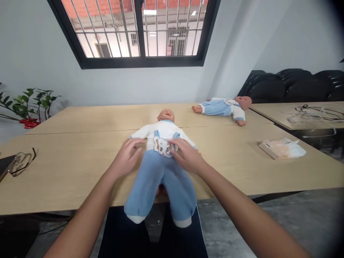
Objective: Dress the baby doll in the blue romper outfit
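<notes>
A baby doll lies on its back on the table, its head pointing away from me. It wears a white top and blue trousers with a cartoon animal patch at the waist. The trouser legs hang past the table's near edge, and something skin-toned shows between them. My left hand is beside the doll's waist at the left, fingers stretched and apart, holding nothing visible. At the patch's right edge, my right hand has its fingertips on or just above the cloth, thumb and forefinger apart.
A second doll in similar clothes lies at the back right of the wooden table. Tissues in a pack lie at the right, glasses at the left. A dark chair seat is below the near edge. Cables cover another table.
</notes>
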`<state>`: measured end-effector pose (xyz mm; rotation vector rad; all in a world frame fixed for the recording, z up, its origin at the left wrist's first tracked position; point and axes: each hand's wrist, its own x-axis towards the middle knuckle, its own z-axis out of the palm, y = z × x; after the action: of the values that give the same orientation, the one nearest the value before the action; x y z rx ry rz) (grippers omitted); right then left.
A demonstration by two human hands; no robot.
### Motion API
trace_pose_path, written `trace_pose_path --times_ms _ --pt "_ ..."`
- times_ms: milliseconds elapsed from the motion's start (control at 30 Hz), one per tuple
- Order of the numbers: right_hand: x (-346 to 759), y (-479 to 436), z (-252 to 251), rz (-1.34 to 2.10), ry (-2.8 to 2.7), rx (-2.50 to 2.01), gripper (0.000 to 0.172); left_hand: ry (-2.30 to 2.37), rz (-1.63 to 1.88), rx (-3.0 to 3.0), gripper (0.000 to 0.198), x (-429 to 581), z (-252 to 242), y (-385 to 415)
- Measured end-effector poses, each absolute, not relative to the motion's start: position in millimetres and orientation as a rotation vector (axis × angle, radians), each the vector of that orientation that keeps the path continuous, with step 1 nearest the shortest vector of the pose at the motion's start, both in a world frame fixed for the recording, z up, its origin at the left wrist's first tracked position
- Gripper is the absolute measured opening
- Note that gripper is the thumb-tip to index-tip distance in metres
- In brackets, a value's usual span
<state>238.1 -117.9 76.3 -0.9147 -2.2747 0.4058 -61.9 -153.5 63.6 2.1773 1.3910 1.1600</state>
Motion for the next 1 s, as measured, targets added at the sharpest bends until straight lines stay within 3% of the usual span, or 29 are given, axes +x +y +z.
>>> trace_pose_path --times_ms 67,200,433,633,767,900,1000 --pt "210.3 -86.6 78.0 0.343 -2.316 -1.014 0.045 1.24 1.134 2.209 0.048 -43.4 73.7 -110.1" --pt "181.9 -50.7 74.3 0.077 -2.502 -1.146 0.034 1.031 1.072 2.268 0.057 -23.6 63.6 -53.2" --pt "191.5 -45.2 60.7 -0.196 -2.286 -1.086 0.031 0.971 0.927 2.344 0.065 -31.7 50.3 -51.3" --pt "209.4 -42.4 60.7 -0.228 -2.102 -1.125 0.031 0.969 0.686 2.222 0.037 -27.1 65.1 -77.6" --pt "231.2 -41.2 71.8 -0.174 -1.998 -1.263 0.029 1.122 0.901 2.068 0.033 -20.4 60.6 -81.2" --pt "243.8 -51.1 83.5 -0.372 -1.706 -1.501 0.029 1.183 1.001 2.309 0.033 -11.2 55.9 -81.5" --pt "238.1 -59.9 85.6 -0.396 -1.744 -1.422 0.028 1.218 0.996 2.424 0.032 -4.3 55.2 -84.2"
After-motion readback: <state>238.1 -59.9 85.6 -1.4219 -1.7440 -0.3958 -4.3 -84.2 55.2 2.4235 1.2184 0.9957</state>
